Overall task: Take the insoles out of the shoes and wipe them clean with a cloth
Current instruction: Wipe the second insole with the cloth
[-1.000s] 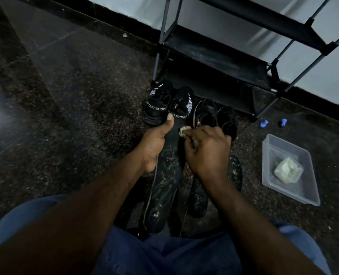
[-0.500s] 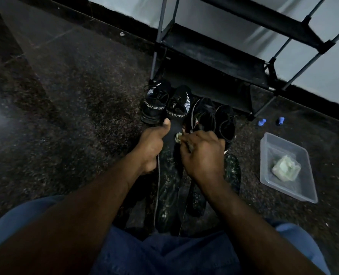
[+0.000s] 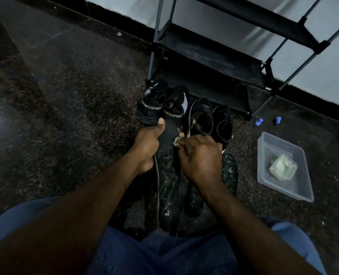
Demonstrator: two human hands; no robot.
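My left hand grips the top of a long black insole, thumb stretched along its edge. A small pale cloth is pinched in my right hand and pressed against the insole's upper part. The insole is speckled with pale dirt lower down. Another dirty insole lies on the floor under my right wrist. Two black sport shoes stand just beyond my hands, with two more black shoes to their right.
A black shoe rack stands against the wall behind the shoes. A clear plastic tub holding a pale cloth wad sits on the floor at right. Two small blue caps lie near the rack's foot. My blue-clad knees fill the bottom.
My right hand with the cloth has slid a little along the insole's upper part. My left hand keeps its grip in about the same place.
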